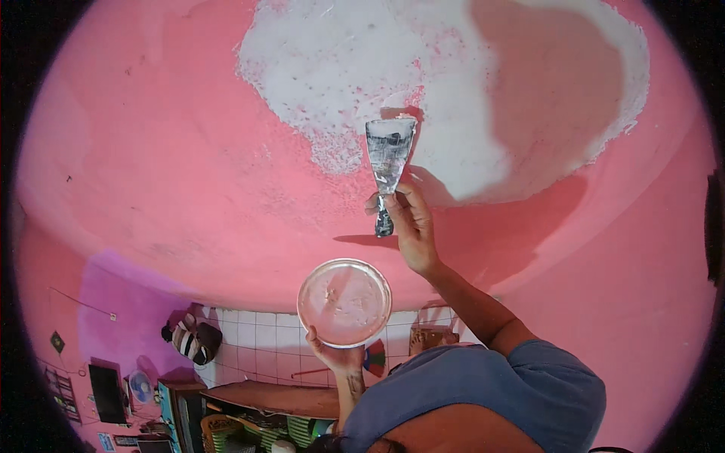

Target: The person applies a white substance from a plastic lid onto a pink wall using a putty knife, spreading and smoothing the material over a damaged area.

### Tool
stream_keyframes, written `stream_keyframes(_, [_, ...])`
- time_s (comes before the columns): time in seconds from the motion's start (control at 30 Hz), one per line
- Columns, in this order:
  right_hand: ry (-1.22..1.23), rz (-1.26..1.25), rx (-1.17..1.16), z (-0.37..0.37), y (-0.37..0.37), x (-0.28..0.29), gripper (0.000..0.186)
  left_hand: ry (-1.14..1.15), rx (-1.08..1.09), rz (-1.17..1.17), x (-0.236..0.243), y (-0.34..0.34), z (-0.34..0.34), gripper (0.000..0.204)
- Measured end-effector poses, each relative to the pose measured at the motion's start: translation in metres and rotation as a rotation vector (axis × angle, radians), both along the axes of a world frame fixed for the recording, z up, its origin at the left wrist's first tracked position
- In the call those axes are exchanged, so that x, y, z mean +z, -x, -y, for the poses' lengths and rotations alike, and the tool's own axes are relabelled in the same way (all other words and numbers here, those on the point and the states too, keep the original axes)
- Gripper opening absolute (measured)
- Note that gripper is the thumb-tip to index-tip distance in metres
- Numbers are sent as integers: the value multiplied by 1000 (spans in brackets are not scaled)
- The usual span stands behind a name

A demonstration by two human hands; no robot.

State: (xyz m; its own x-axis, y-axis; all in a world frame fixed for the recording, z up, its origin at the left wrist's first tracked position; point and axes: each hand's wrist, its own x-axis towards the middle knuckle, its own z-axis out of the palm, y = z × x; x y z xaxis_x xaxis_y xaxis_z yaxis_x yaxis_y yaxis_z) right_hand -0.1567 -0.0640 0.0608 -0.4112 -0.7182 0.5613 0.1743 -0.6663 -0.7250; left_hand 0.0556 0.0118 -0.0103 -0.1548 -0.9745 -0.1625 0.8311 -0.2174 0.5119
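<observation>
My right hand [417, 234] grips the dark handle of a putty knife [389, 155], its wide, smeared blade pointing up. The blade's top edge is at the pink wall [204, 189], by the lower border of a white plastered patch [332, 68], with a little pale paste along it. Whether the blade touches the wall I cannot tell. Below, my left hand [337, 356] holds a round, shallow plate or lid [370, 283] by its lower rim. Lumps of pale pinkish paste lie on it. Some left fingers are hidden beneath it.
White floor tiles [253, 336] run along the wall's foot. A striped bundle [195, 340] lies there at the left. Behind stand a blue fan [140, 386], a dark screen [108, 393] and wooden furniture [272, 398]. My shadow falls across the patch's right side.
</observation>
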Motion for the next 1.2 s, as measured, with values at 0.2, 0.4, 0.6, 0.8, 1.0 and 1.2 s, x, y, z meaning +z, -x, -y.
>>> stream_keyframes(0.2, [78,36,-75,14,-7,8,20,-7,37,-25,-5,-12,5,68])
stream_keyframes(0.4, [30,143,-40,13,-9,15,19,-28,30,-11,-3,-11,13,68])
stream_keyframes(0.6, [-133,275,93,8,-19,8,21,-5,-36,-18,2,-4,15,69])
stream_keyframes(0.8, [-61,135,37,-9,-24,2,21,-54,-15,7,-3,-4,15,71])
stream_keyframes(1.0, [5,146,-14,-3,-13,26,19,-64,-14,39,-1,-1,16,73])
stream_keyframes(1.2, [-101,166,54,8,-22,-1,15,-75,-46,37,3,3,15,74])
